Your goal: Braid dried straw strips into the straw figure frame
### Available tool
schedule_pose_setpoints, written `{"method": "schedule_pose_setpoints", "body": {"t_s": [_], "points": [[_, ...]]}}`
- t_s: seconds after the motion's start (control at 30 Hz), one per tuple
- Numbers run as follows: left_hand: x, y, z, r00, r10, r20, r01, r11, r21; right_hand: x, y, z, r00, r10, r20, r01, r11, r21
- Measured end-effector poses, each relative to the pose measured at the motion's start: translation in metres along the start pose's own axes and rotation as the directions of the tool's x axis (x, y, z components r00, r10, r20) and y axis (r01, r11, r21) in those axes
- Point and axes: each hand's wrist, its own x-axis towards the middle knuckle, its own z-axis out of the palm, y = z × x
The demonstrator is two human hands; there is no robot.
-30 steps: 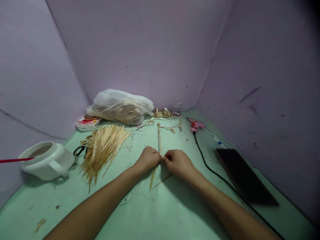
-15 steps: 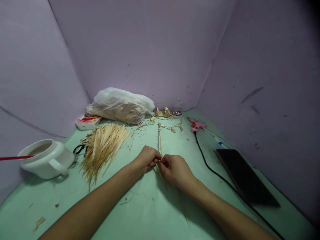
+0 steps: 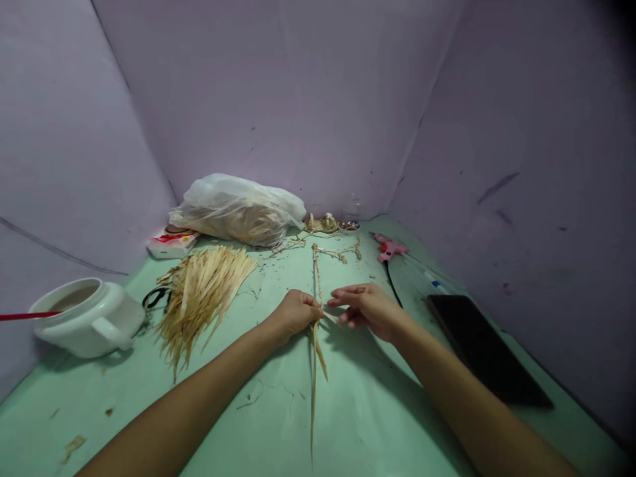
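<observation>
My left hand pinches the lower end of a thin braid of straw-coloured fibre, which runs away from me along the table. Below the pinch, loose fibre strips hang toward me, one long and one shorter. Another pale strip sticks out sideways to the right. My right hand hovers just right of the braid, fingers stretched and apart. Its fingertips are close to the pale strip; whether they touch it is hard to see.
A pile of dry fibre strips lies left, by black-handled scissors and a white pot. Behind are a plastic bag and a small box. On the right lie a pink glue gun with its cord and a dark tablet.
My right hand has let go at the braid's end and moved right and slightly up, its fingers opening. The hanging strips now show. My left hand keeps its pinch.
</observation>
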Motion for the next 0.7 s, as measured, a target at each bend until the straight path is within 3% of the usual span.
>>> {"method": "schedule_pose_setpoints", "body": {"t_s": [0.1, 0.3, 0.7], "points": [[0.002, -0.004, -0.001, 0.999, 0.036, 0.022, -0.037, 0.999, 0.034, 0.003, 0.013, 0.012, 0.991, 0.025, 0.13, -0.029, 0.999, 0.022], [0.003, -0.005, -0.003, 0.995, 0.071, 0.068, -0.077, 0.993, 0.088, 0.01, 0.026, 0.019, 0.998, -0.038, 0.048, 0.041, 0.997, -0.072], [-0.019, 0.018, -0.01, 0.989, 0.123, -0.082, -0.051, 0.806, 0.59, 0.012, 0.03, 0.018, 0.993, -0.033, 0.114, 0.038, 0.999, -0.037]]}}
